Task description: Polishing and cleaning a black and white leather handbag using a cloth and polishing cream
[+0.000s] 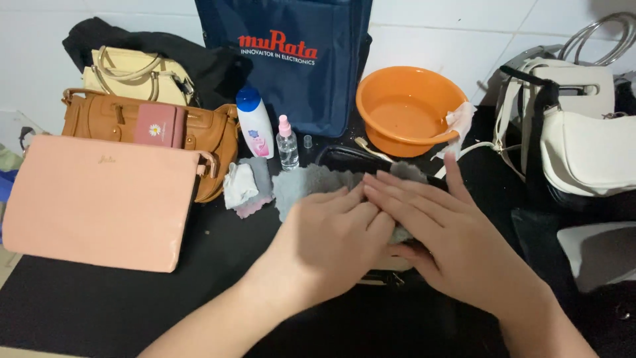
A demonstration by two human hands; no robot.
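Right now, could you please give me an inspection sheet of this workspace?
Surface: black mat.
Job's things: grey cloth spread over a dark bag.
Clutter: pink pouch, tan handbag, lotion bottle, small spray bottle, orange basin, white bag.
Hands: left hand and right hand both flat on the cloth.
Cables: nothing seen.
Surroundings: white tiled wall, navy tote.

Both forearms are bare; left hand (328, 242) and right hand (440, 232) wear nothing.

White lotion bottle (255, 124) with blue cap, pink label, beside a small clear spray bottle (287, 144).
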